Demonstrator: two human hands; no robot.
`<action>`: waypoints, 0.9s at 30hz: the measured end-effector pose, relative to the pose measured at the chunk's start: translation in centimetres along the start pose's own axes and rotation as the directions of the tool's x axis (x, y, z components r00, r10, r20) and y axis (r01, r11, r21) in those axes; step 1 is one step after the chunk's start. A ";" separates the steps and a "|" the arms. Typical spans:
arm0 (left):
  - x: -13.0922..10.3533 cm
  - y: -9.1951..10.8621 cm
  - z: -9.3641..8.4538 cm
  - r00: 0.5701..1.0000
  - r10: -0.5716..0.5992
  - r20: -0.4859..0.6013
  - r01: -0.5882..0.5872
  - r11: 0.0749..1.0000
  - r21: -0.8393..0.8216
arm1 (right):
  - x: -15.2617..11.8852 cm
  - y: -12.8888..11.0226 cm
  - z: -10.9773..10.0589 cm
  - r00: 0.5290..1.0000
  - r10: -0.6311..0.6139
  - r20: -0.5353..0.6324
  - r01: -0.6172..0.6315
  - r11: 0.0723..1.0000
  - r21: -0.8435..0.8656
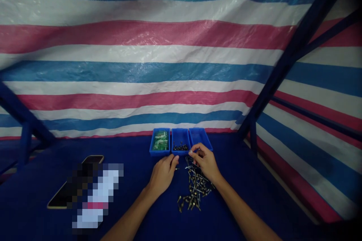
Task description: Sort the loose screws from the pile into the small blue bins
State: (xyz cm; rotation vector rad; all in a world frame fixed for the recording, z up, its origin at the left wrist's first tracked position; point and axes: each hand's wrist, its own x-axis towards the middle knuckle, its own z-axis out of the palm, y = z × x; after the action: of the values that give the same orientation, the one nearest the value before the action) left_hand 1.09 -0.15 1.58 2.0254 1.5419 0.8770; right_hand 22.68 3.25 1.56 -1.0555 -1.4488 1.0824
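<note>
My left hand (163, 173) is closed, its fingers curled under and the thumb on top. A small pin-like metal part (177, 168) shows just beyond its fingers; whether it is gripped or lies on the table I cannot tell. My right hand (206, 161) pinches a tiny pale piece (191, 152) between thumb and fingertips, near the front edge of the bins. Below that hand spreads a pile of pin-like metal parts (198, 184) with silver shafts and brass-coloured ends. The middle blue bin (180, 132) holds small dark and brassy pieces (181, 146).
On the left, another blue bin (151, 147) contains green-and-white pieces (161, 141). The right blue bin (201, 135) is partly covered by my hand. A phone (60, 196) and a pixelated item (98, 196) lie on the dark blue table (135, 154). Striped sheeting (158, 34) hangs behind.
</note>
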 end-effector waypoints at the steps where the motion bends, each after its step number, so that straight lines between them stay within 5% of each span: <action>1: 0.0 0.0 0.0 1.000 0.002 0.001 -0.002 1.000 0.003 | 0.0 -0.1 0.0 1.000 0.000 0.001 0.000 1.000 0.000; 22: 0.1 -0.4 0.2 0.999 0.039 0.000 -0.039 0.998 0.043 | 0.0 -0.2 0.1 1.000 -0.013 0.007 0.013 0.997 0.071; 27: 0.1 -0.5 0.3 0.999 0.035 0.004 -0.035 0.998 0.059 | 0.1 -0.4 0.0 0.994 -0.111 -0.017 0.112 0.992 0.060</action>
State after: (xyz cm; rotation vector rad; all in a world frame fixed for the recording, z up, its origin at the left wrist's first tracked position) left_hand 0.98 0.06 0.98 2.0999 1.5530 0.8509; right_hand 22.66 3.27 1.96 -0.9264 -1.4378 1.0313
